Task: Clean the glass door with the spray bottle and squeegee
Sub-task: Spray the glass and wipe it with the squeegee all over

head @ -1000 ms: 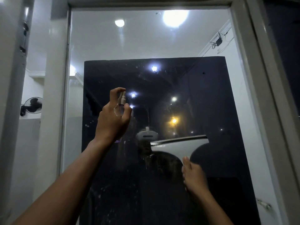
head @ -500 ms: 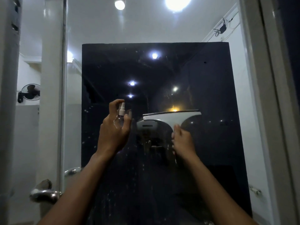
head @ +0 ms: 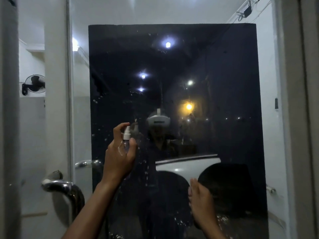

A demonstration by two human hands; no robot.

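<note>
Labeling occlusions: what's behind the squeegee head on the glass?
The squeegee lies against the glass door, covering a strip of dark pane; any droplets there are hidden. Its handle is covered by the right hand. Droplets show to its left.
</note>
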